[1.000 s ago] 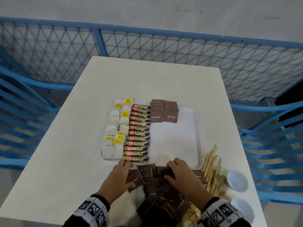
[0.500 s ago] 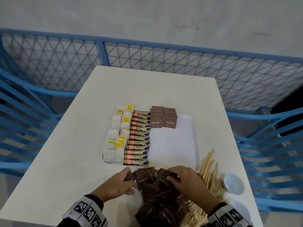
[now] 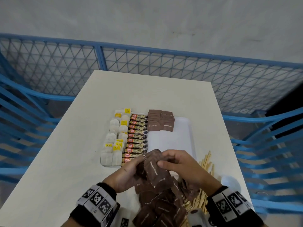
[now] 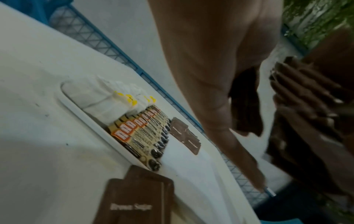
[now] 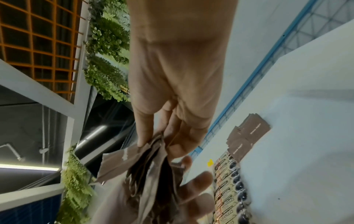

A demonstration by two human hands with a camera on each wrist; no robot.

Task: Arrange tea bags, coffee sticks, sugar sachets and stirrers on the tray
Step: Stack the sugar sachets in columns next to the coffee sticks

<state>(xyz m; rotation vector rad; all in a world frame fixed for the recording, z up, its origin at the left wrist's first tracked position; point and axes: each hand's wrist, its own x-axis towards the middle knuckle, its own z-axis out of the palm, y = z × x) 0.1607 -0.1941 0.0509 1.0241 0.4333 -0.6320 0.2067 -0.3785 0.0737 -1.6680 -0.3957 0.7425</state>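
Observation:
A white tray [image 3: 183, 141] holds white tea bags [image 3: 114, 138] with yellow tags at its left, a column of coffee sticks [image 3: 137, 136] beside them, and brown sugar sachets [image 3: 161, 120] at its far end. Above the tray's near edge, both hands hold one bunch of brown sugar sachets [image 3: 153, 166]. My left hand [image 3: 129, 171] grips the bunch from the left; my right hand [image 3: 177, 163] pinches it from the right. The bunch [image 5: 141, 166] fans out between the fingers. More loose sachets [image 3: 157, 207] lie below on the table, with wooden stirrers [image 3: 206, 163] to their right.
A small white bowl [image 3: 230, 184] stands on the white table [image 3: 65, 161] at the near right, beside the stirrers. A blue mesh fence [image 3: 164, 68] surrounds the table. The tray's right half is bare.
Both hands have lifted off the loose pile on the table, gathering a bunch of brown sugar sachets and raising it over the tray's near edge.

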